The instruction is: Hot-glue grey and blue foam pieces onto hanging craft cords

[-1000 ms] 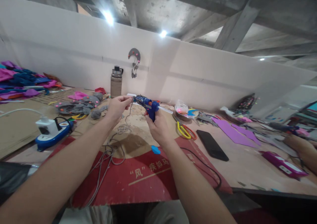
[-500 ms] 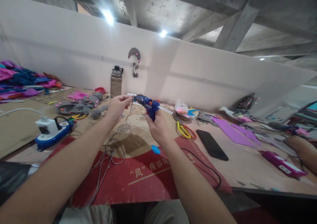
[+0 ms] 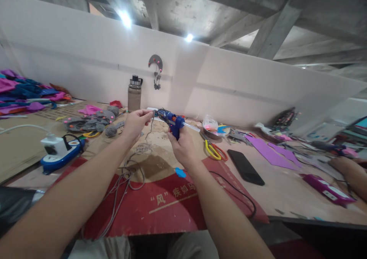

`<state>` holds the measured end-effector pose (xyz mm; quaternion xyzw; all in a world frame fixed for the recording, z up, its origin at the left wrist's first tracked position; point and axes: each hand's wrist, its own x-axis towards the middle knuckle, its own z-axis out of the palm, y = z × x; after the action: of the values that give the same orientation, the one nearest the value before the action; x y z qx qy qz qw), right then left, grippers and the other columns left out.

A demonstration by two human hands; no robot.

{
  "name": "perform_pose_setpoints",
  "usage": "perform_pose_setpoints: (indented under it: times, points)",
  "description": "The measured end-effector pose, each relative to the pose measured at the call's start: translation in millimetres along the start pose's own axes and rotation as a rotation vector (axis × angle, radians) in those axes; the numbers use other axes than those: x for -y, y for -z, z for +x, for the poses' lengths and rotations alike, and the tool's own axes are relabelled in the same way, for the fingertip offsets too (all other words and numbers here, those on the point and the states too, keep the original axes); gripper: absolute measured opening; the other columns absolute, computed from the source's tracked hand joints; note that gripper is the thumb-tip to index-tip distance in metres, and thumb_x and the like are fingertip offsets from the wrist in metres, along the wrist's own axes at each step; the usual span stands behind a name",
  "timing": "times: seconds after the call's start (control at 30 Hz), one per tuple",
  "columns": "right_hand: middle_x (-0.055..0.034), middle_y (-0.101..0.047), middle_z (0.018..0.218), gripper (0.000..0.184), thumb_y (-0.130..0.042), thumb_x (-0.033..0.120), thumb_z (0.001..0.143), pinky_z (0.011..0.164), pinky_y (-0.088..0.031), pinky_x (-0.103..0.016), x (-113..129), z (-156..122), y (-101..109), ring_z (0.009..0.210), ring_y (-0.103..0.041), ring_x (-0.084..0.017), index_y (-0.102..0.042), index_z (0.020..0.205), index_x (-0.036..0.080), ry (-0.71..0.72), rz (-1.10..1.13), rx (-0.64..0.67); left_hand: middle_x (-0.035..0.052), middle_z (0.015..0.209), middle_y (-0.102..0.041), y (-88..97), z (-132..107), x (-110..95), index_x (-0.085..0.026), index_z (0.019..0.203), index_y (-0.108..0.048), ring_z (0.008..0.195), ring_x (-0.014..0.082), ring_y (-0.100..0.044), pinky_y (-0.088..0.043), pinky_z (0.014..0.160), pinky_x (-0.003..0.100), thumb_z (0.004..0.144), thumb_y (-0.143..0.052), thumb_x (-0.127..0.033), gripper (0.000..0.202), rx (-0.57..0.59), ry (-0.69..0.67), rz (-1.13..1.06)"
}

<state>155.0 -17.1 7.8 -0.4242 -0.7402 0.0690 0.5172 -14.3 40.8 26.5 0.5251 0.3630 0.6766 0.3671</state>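
My right hand (image 3: pixel 183 146) is wrapped round the handle of a blue glue gun (image 3: pixel 174 127). A clear glue stick (image 3: pixel 191 127) juts from the gun's rear, and its nozzle points left. At the nozzle tip my left hand (image 3: pixel 139 122) is closed in a pinch on a grey cord (image 3: pixel 151 127). The cord hangs from the fingertips and runs down into loose coils on the table. What exactly lies between the fingertips and the nozzle is too small to make out. A blue scrap (image 3: pixel 180 172) lies beside my right wrist.
Yellow-and-orange-handled scissors (image 3: pixel 213 151) and a black phone (image 3: pixel 246 167) lie to the right. A power strip (image 3: pixel 61 156), grey felt pieces (image 3: pixel 86 123) and a bottle (image 3: pixel 134 94) stand left. Another person's hand (image 3: pixel 346 169) is at far right, near a magenta device (image 3: pixel 328 190).
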Motion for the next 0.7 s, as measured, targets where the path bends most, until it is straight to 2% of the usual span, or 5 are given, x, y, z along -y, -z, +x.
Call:
perform_pose_setpoints:
  times: [0.23,0.5,0.6,0.7]
  points:
    - [-0.0095,-0.064,0.089,0.018,-0.048,0.026,0.083,0.073,-0.047,-0.036,-0.9,0.1,-0.2,0.080,-0.060,-0.023,-0.053,0.099,0.019,0.024,-0.025,-0.016,-0.0015,0.054,-0.053,0.2,2.0,1.7,-0.012,0.069,-0.067,0.047,0.0057,-0.040,-0.028,0.046,0.020,0.062,-0.071,-0.034,0.023,0.000,-0.005,0.009]
    - [-0.0088,-0.063,0.088,0.019,-0.048,0.028,0.082,0.072,-0.046,-0.036,1.3,0.0,0.0,0.078,-0.059,-0.022,-0.053,0.099,0.020,-0.021,0.003,-0.015,-0.0009,0.056,-0.055,0.1,0.3,0.2,-0.012,0.070,-0.067,0.048,0.0063,-0.041,-0.030,0.047,0.021,0.061,-0.070,-0.032,0.022,-0.020,0.002,-0.010]
    - [-0.0057,-0.062,0.085,0.020,-0.050,0.030,0.081,0.064,-0.046,-0.032,-0.3,0.2,0.1,0.067,-0.057,-0.018,-0.051,0.099,0.021,-0.099,0.097,-0.010,-0.0004,0.058,-0.056,2.3,1.4,1.0,-0.012,0.071,-0.068,0.049,0.0064,-0.043,-0.031,0.047,0.020,0.060,-0.071,-0.033,0.024,-0.041,0.025,-0.015]
    - [-0.0027,-0.063,0.084,0.022,-0.047,0.030,0.080,0.053,-0.045,-0.027,-10.7,4.0,0.8,0.051,-0.052,-0.012,-0.048,0.100,0.021,-0.254,0.258,0.005,-0.0011,0.057,-0.055,5.4,3.8,3.1,-0.012,0.072,-0.067,0.048,0.0063,-0.043,-0.030,0.047,0.020,0.061,-0.071,-0.033,0.024,-0.073,0.024,-0.007]
